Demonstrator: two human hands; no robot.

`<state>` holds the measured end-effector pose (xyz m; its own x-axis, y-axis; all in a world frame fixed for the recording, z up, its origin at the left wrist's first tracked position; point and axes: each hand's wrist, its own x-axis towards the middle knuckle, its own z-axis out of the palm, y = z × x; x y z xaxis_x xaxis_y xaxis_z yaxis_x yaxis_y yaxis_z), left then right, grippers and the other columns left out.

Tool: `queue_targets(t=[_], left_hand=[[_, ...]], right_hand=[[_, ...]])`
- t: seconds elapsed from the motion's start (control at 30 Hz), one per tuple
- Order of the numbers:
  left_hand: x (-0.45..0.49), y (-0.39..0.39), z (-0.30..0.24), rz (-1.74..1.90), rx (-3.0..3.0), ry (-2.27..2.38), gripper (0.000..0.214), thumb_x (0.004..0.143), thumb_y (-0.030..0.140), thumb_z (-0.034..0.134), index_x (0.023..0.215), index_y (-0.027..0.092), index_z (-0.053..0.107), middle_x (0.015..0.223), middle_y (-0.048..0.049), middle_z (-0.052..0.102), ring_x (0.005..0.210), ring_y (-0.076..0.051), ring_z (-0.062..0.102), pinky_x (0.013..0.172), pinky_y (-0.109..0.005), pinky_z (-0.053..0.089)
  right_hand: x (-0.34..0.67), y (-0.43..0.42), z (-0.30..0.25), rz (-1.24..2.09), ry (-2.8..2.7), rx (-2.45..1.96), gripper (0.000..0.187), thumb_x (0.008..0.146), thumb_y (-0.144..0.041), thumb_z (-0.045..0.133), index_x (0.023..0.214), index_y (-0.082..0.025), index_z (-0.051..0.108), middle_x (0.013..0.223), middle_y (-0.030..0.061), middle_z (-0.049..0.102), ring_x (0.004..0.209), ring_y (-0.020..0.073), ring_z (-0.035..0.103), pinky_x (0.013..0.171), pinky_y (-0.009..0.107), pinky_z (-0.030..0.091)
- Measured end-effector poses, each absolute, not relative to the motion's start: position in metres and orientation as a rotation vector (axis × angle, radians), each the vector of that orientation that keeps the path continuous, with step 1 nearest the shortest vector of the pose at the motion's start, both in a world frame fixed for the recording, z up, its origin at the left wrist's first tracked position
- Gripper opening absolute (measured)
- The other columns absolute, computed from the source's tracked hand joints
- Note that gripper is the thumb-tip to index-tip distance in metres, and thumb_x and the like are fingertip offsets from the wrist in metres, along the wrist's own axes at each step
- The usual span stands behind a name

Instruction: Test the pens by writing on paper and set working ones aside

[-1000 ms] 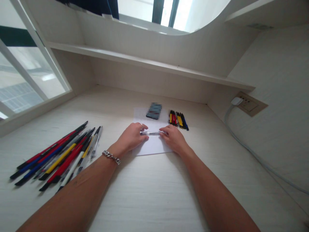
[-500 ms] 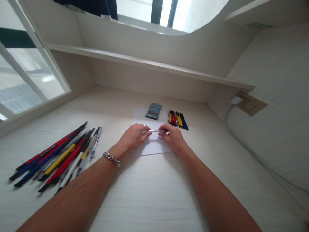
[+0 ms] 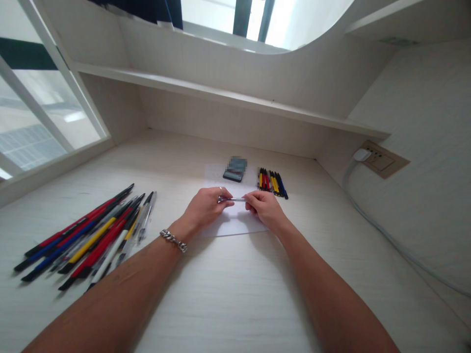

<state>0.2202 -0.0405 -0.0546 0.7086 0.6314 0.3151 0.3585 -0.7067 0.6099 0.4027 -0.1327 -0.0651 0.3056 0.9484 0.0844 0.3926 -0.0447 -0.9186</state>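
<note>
Left grip: left hand closed in a pinch, thumb and fingers on the left end of the clear pen; ring on 1 finger; chain bracelet around the wrist.

Right grip: right hand closed in a pinch on the right end of the same pen; exact fingertip contact hard to resolve from this distance.

Pen position: level across the gap between both hands, above the middle of the white paper sheet, roughly parallel to the sheet's far edge.

Paper sheet: flat on the pale wood-grain table, directly below both hands.

Device: dark flat device, pixelated, on the far part of the sheet.

Short pen row: side-by-side pens with yellow, red, black and blue barrels, just right of the sheet.

Long pen pile: loose, fanned pens with red, blue, yellow, white and clear barrels, on the table well left of the sheet.

Right wall: white plug in a wall socket, with a grey cable running down and toward the camera.

Surroundings: white shelf above the table's far edge; window along the left side.
</note>
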Motion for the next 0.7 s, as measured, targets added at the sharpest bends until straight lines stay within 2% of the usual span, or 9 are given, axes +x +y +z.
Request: queue_targets(t=[0.17,0.27,0.37,0.47,0.53,0.6,0.63,0.7], left_hand=[[0.2185,-0.0383,-0.0503,0.635,2.453,0.741,0.03,0.091,0.04,0.05,0.089,0.021,0.073,0.082,-0.0028,0.074,0.074,-0.018,0.065,0.066,-0.028,0.044],[0.217,-0.0361,-0.0513,0.614,2.438,0.735,0.031,0.091,0.04,0.049,0.09,0.02,0.073,0.084,-0.0035,0.074,0.076,-0.018,0.064,0.068,-0.027,0.044],[0.216,-0.0351,-0.0534,0.629,2.435,0.748,0.027,0.089,0.039,0.053,0.092,0.021,0.072,0.088,-0.0034,0.074,0.079,-0.018,0.065,0.07,-0.028,0.044],[0.2157,-0.0351,-0.0553,0.647,2.413,0.767,0.023,0.086,0.038,0.058,0.093,0.022,0.072,0.091,-0.0029,0.074,0.082,-0.019,0.065,0.072,-0.028,0.046],[0.2158,-0.0353,-0.0563,0.656,2.406,0.763,0.022,0.086,0.038,0.059,0.094,0.022,0.071,0.093,-0.0027,0.074,0.083,-0.019,0.065,0.074,-0.028,0.046],[0.2159,-0.0354,-0.0568,0.658,2.417,0.751,0.023,0.087,0.039,0.057,0.094,0.023,0.071,0.093,-0.0026,0.074,0.083,-0.019,0.065,0.074,-0.028,0.046],[0.216,-0.0354,-0.0568,0.655,2.424,0.749,0.024,0.088,0.039,0.055,0.094,0.023,0.072,0.093,-0.0027,0.074,0.083,-0.019,0.065,0.073,-0.028,0.046],[0.216,-0.0353,-0.0566,0.636,2.437,0.753,0.028,0.09,0.04,0.052,0.094,0.023,0.072,0.093,-0.0031,0.074,0.083,-0.019,0.065,0.074,-0.028,0.046]], right_hand=[[0.3983,-0.1314,-0.0628,0.607,-1.252,-1.525,0.024,0.08,-0.038,0.061,0.075,-0.016,0.068,0.06,0.0001,0.06,0.052,0.0105,0.049,0.05,0.023,0.037],[0.3975,-0.1317,-0.0654,0.596,-1.224,-1.487,0.017,0.073,-0.031,0.069,0.082,-0.017,0.071,0.072,0.0028,0.068,0.063,0.0129,0.058,0.06,0.025,0.045],[0.3979,-0.1318,-0.0676,0.598,-1.231,-1.488,0.028,0.064,-0.025,0.076,0.091,-0.018,0.071,0.092,0.0054,0.071,0.077,0.0148,0.064,0.071,0.027,0.049],[0.3981,-0.1318,-0.0666,0.623,-1.232,-1.571,0.039,0.071,-0.035,0.074,0.106,-0.018,0.068,0.094,0.0068,0.072,0.07,0.0131,0.063,0.063,0.025,0.049],[0.398,-0.132,-0.0651,0.635,-1.24,-1.663,0.035,0.083,-0.046,0.061,0.096,-0.015,0.07,0.076,0.0052,0.07,0.055,0.0109,0.058,0.053,0.023,0.044],[0.3978,-0.1324,-0.0644,0.626,-1.283,-1.729,0.043,0.089,-0.05,0.05,0.075,-0.015,0.069,0.059,0.003,0.064,0.047,0.0099,0.052,0.048,0.022,0.039],[0.3977,-0.1325,-0.0646,0.616,-1.306,-1.729,0.044,0.09,-0.049,0.048,0.07,-0.015,0.068,0.057,0.0026,0.063,0.047,0.0099,0.051,0.048,0.022,0.038],[0.3974,-0.1324,-0.0659,0.588,-1.321,-1.664,0.033,0.087,-0.042,0.054,0.073,-0.016,0.068,0.063,0.0027,0.066,0.054,0.0111,0.056,0.053,0.023,0.042]])
